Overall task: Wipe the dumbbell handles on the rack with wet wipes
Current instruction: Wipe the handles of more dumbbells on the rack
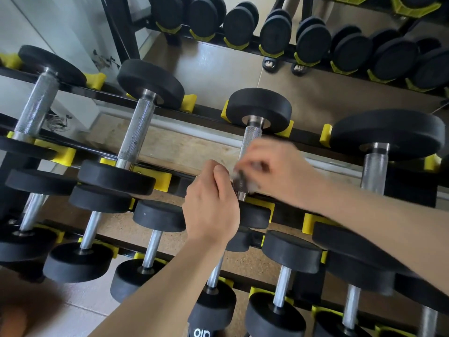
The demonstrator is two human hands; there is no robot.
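Observation:
A black dumbbell with a knurled steel handle point(251, 142) lies on the top tier of the rack point(209, 111), its far head point(258, 110) resting in yellow cradles. My right hand point(274, 169), blurred by motion, holds a crumpled, dirty white wet wipe point(245, 178) against the lower part of that handle. My left hand point(211, 207) is closed beside the same handle's near end, its fingers touching the wipe; the hands hide the lower handle and most of the near head.
Neighbouring dumbbells lie left point(136, 135) and right point(374, 171) on the same tier, with smaller ones on the two tiers below point(153, 246). A mirror behind shows the rack's reflection point(313, 42). A dark bottle point(211, 319) stands at the bottom edge.

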